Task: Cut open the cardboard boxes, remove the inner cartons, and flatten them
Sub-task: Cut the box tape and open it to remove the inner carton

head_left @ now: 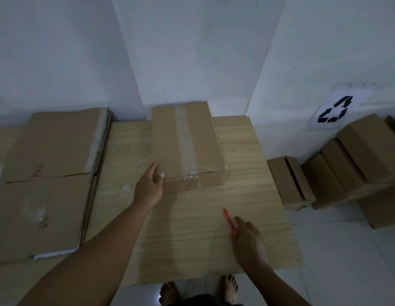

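Taped cardboard box (186, 144) sits at the table's (192, 239) far edge, centre. Our left hand (149, 187) grips its near-left corner; our right hand (249, 241) pinches the red utility knife (230, 220) near the right edge. Box looks light and stiff; we'd brace that corner and slit the tape seam (186, 138).

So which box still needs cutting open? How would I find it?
Look at the wooden table, at its far edge near the wall. The sealed box lies there, with the left hand holding its near-left corner. Unlike the flattened cardboard to its left, it is still box-shaped, with clear tape down the middle of its top.
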{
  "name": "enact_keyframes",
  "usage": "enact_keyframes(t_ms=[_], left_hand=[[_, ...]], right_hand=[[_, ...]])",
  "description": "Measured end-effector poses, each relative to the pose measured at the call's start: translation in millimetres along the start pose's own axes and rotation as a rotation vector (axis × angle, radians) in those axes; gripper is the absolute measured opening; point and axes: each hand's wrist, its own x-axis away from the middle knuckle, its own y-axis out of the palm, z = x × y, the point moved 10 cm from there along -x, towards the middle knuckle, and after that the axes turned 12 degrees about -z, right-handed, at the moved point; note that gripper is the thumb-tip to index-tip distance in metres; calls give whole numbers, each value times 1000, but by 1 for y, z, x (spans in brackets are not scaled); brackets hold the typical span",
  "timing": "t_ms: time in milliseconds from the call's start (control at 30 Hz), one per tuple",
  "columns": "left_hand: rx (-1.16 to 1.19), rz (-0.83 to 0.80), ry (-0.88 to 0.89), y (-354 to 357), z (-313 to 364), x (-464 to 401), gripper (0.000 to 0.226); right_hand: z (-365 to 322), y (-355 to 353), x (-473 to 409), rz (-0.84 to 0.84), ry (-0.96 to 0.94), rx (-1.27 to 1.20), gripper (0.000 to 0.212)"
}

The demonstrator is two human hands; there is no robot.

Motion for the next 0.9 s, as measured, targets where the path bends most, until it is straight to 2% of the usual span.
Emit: enact_keyframes(t_ms=[167, 400, 500, 567, 733, 900], left_hand=[[10, -10, 16, 1, 0, 3, 53], [23, -8, 24, -1, 0, 0, 55], [45, -10, 21, -1, -3, -2, 55], [61, -4, 21, -1, -5, -3, 55], [109, 10, 12, 0, -9, -4, 54], [122, 16, 14, 0, -12, -6, 54]], right_hand=[[-6, -5, -7, 45, -22, -94, 29], [-73, -49, -19, 237, -356, -212, 8], [-97, -74, -22, 338, -417, -98, 18], [-112, -84, -27, 329, -422, 50, 22], [-143, -89, -32, 422, -503, 398, 17], [-153, -81, -36, 436, -544, 436, 18]])
